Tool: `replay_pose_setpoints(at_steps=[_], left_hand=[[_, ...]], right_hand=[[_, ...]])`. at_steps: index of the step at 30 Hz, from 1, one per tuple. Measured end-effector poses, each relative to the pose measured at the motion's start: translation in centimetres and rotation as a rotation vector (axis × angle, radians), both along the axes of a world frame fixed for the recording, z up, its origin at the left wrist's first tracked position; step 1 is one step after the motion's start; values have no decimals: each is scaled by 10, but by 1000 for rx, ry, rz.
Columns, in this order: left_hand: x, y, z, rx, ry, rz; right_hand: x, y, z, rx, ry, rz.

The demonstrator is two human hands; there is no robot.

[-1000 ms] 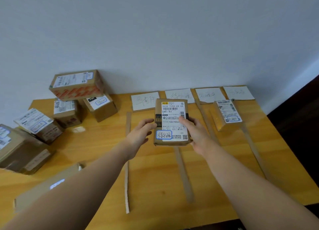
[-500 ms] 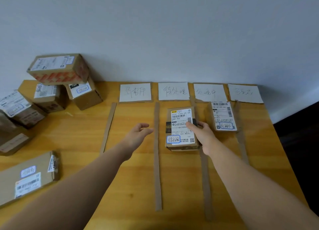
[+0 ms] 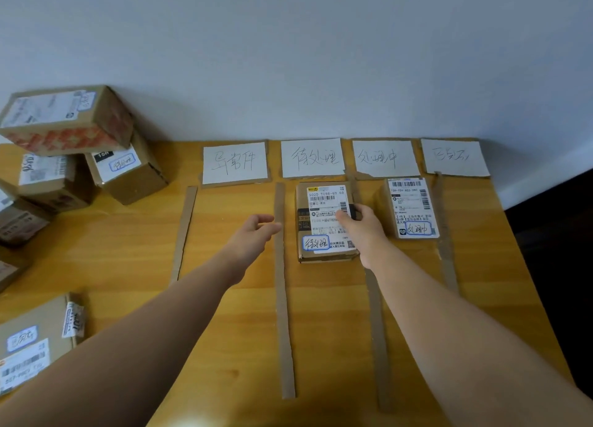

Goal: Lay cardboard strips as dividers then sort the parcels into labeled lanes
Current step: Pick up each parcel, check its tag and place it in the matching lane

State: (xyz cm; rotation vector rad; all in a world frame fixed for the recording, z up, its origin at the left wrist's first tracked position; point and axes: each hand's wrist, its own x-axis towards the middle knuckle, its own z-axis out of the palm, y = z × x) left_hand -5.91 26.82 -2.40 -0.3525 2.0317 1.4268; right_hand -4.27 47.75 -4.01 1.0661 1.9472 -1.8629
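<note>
Four handwritten paper lane labels [image 3: 313, 157] lie along the wall side of the wooden table [image 3: 128, 250]. Cardboard strips [image 3: 282, 298] run toward me and mark the lanes. A brown parcel [image 3: 321, 202] with a white shipping label lies flat in the second lane, below the second label. My right hand [image 3: 361, 226] grips its right edge, fingers on the top face. My left hand [image 3: 253, 234] hovers with relaxed fingers over the first lane, just left of the strip, holding nothing. Another parcel [image 3: 412, 205] lies in the third lane.
Several brown parcels [image 3: 64, 118] are stacked at the back left against the wall. A flat parcel [image 3: 32, 340] lies at the front left. The table's right edge [image 3: 526, 266] drops to a dark floor. The wall stands right behind the labels.
The parcel came down from between both hands onto the second lane. My left hand let go and drew back to the left. My right hand stayed on the parcel.
</note>
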Motion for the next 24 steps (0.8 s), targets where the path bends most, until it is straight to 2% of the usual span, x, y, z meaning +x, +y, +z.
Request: replay_pose_setpoints(at_steps=[14,19,24], left_hand=[[-16,-3,7,-28,18,42],[-12,-3,17,-20,41,47],[-3,-8,30,-13,85,61]], right_hand=[[-23,-6,0,168,-12,-18],[-28,-4,8,327,-63,76],[-20,-2,21,659,1,187]])
